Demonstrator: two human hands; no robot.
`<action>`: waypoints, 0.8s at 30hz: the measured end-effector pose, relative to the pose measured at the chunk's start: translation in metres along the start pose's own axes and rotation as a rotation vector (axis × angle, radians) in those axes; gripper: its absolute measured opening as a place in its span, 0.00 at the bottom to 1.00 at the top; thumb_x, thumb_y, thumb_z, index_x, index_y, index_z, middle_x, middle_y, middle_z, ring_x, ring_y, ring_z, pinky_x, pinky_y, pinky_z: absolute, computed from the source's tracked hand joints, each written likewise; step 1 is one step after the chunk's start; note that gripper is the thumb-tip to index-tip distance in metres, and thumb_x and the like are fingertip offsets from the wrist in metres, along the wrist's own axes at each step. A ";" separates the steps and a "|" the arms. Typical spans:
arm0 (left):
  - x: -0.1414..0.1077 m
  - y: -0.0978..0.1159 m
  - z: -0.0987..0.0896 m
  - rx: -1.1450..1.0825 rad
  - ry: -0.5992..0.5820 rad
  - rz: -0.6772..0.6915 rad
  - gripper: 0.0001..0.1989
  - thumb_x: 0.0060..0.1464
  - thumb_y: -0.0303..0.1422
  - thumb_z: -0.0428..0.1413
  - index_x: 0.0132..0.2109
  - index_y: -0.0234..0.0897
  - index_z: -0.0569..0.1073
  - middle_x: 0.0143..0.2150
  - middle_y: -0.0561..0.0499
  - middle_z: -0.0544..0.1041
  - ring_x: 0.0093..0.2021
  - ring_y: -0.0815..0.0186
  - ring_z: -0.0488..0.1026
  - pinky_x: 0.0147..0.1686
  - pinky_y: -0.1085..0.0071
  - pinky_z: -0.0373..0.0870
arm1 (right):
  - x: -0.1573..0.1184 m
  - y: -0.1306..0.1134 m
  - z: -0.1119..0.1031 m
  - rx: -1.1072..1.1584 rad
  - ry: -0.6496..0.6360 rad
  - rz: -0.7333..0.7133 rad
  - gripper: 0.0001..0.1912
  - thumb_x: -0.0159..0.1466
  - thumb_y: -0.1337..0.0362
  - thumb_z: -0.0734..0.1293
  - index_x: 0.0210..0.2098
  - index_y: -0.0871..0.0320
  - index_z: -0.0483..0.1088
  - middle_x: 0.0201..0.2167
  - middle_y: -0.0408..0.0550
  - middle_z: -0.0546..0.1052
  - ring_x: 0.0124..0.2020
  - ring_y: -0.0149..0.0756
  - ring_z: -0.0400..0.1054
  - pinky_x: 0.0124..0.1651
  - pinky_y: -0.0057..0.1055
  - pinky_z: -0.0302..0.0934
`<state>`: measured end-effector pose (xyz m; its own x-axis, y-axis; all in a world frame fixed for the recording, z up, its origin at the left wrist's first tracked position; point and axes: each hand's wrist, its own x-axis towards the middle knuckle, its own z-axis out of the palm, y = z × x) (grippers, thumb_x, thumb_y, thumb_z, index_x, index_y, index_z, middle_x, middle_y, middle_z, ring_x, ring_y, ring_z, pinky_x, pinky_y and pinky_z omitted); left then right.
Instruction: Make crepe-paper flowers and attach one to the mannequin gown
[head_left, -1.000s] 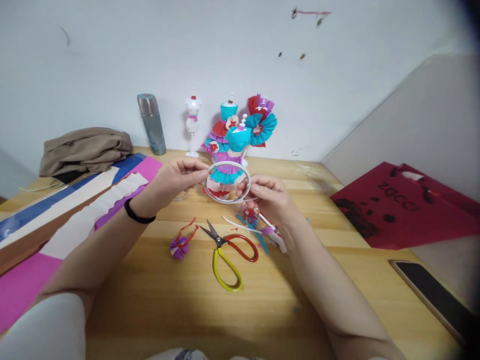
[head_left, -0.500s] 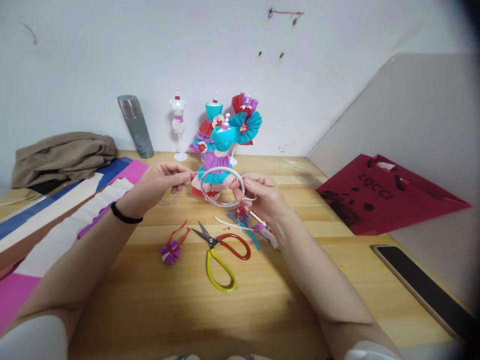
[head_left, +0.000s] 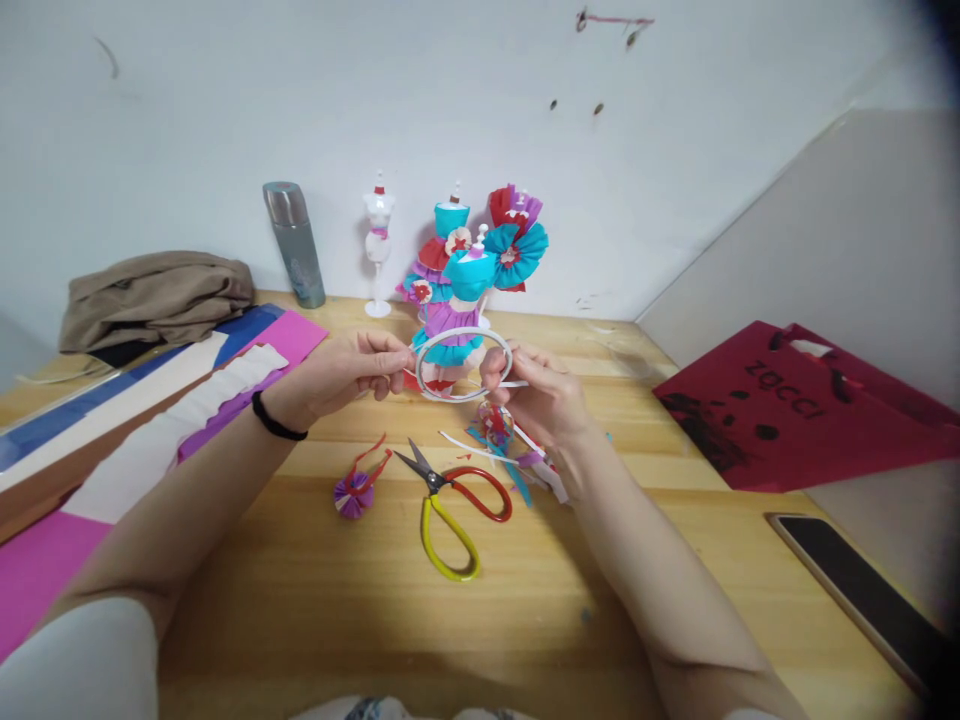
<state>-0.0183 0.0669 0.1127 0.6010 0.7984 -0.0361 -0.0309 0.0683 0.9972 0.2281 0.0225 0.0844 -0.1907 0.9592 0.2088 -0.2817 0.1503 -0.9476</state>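
A thin white ring is held up between my hands above the wooden table. My left hand pinches a thin white strand at the ring's left side. At the right side, my right hand grips the ring, and a short white end sticks out between its fingers. Behind the ring stands a small dress form in a turquoise and purple paper dress. Scissors with one red and one yellow handle lie below, blades apart. Beside them is a purple pleated rosette with red strips.
Paper scraps lie near my right wrist. A bare white dress form, a flask and brown cloth stand or lie behind. Coloured paper sheets are left; a red bag and phone are right.
The whole view has shifted, so most things appear farther right. The ring has turned slightly and looks flatter, and my right fingers have shifted on it, with the white end now pointing right.
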 end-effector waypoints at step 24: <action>-0.037 0.042 -0.006 0.013 0.033 0.069 0.11 0.50 0.34 0.65 0.30 0.29 0.75 0.29 0.45 0.81 0.26 0.68 0.78 0.27 0.76 0.72 | -0.033 0.053 0.014 -1.370 -0.703 -0.059 0.27 0.45 0.73 0.75 0.09 0.54 0.52 0.07 0.36 0.53 0.11 0.22 0.38 0.17 0.31 0.36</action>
<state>-0.0468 0.0441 0.1550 0.5710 0.8203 0.0312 -0.0607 0.0042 0.9981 0.2063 -0.0049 0.0306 -0.7117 0.7006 -0.0516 0.6721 0.6578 -0.3399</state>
